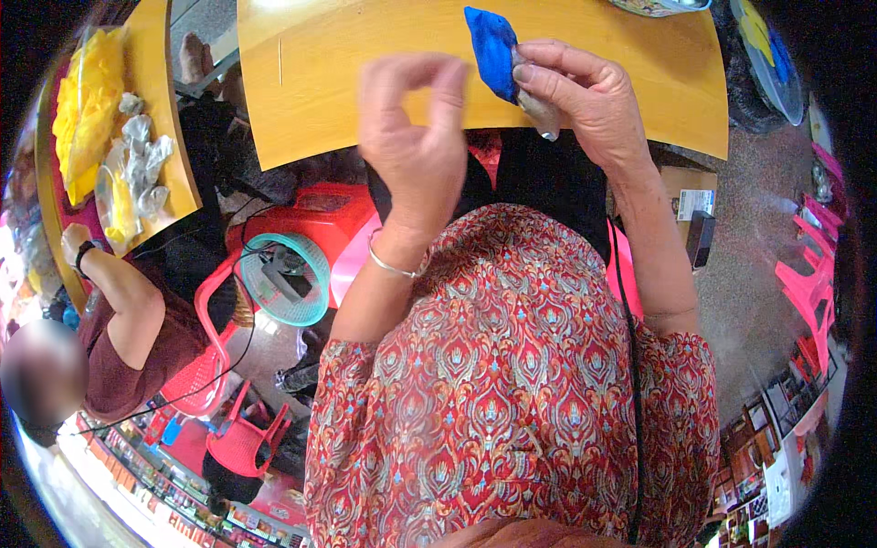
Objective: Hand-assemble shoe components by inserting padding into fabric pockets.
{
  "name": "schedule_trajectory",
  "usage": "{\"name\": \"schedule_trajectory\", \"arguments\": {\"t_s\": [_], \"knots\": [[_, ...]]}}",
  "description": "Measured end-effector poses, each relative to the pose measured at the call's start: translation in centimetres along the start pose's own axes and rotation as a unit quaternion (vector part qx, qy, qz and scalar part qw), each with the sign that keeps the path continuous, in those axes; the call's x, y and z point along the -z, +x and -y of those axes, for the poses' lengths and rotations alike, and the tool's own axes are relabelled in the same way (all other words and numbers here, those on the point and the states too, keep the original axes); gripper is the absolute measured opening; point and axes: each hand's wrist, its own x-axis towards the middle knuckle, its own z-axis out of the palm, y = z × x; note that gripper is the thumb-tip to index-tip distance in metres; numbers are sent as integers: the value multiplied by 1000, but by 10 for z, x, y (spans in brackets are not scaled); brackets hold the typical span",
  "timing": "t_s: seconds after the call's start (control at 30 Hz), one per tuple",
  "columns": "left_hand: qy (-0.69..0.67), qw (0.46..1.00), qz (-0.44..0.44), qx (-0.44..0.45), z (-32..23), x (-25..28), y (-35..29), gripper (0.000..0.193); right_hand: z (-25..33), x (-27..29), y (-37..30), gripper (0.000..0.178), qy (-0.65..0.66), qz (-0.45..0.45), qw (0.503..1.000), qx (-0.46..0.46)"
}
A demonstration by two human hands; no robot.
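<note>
Between the thumb and fingers of my right hand (589, 96) is a small pointed piece of blue cloth (493, 55), held over the near part of the yellow table (365, 41). A greyish cloth part (539, 117) hangs below those fingertips, against the blue one. To its left, my left hand (411, 137) is raised and smeared by motion. Its thumb and forefinger meet in a pinch; whatever may be between them is too small to make out. A thin pale stick (280, 62) lies on the table, left of both hands.
A patterned bowl (660, 5) stands at the far table edge, and a basin (772, 68) with yellow and blue cloth at right. On the left table (178, 187) lie bagged yellow cloth (87, 114) and grey pieces (142, 151). A co-worker's hand (77, 243) rests there. A teal basket (285, 315) is below.
</note>
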Motion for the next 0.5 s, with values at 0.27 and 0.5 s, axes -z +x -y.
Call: {"name": "schedule_trajectory", "arguments": {"t_s": [0.27, 0.5], "knots": [[7, 997, 65, 51, 0, -12, -5, 14, 0, 0, 0, 23, 24, 51, 998, -1], [92, 993, 52, -59, 7, -15, -7, 12, -15, -2, 4, 20, -79, 43, 993, 81]]}}
